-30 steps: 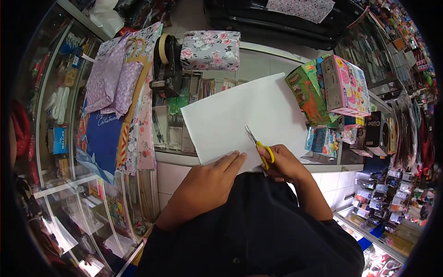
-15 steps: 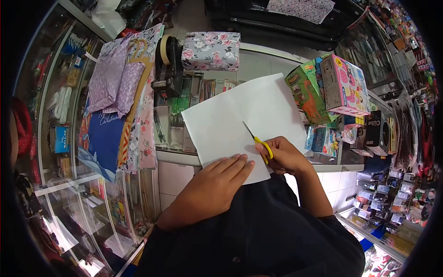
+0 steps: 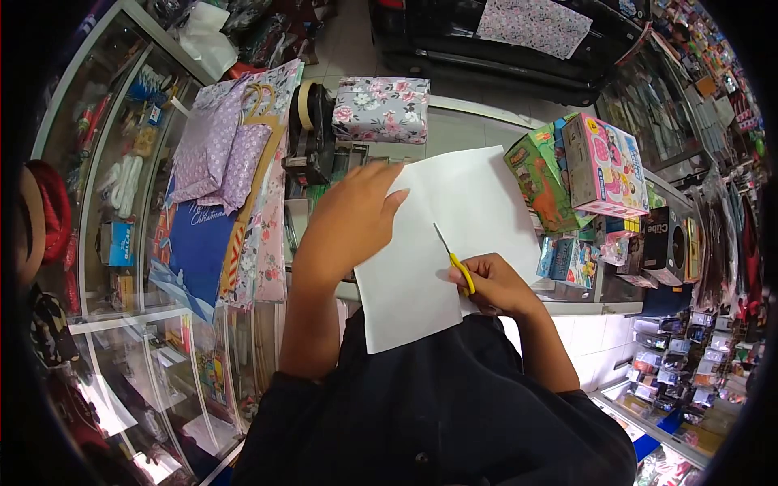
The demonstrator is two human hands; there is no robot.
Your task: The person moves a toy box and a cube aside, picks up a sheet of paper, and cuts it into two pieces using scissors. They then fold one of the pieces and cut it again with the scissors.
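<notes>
A large white sheet of paper [image 3: 454, 235] lies on the glass counter [image 3: 454, 130], its near end hanging over the counter edge towards my body. My left hand [image 3: 348, 219] rests on the sheet's far left corner, fingers flat. My right hand [image 3: 494, 283] grips yellow-handled scissors [image 3: 454, 255], whose blades lie on the sheet along a cut running up its middle.
A floral wrapped box [image 3: 381, 109] and a tape dispenser [image 3: 312, 134] stand at the back of the counter. Purple gift bags [image 3: 219, 154] and wrapping sheets lie to the left. Colourful toy boxes [image 3: 583, 162] crowd the right. Glass display shelves [image 3: 121, 202] flank both sides.
My left hand has moved from the sheet's near edge up to its far left corner. The sheet has slid towards me. The scissors stay in my right hand on the cut line.
</notes>
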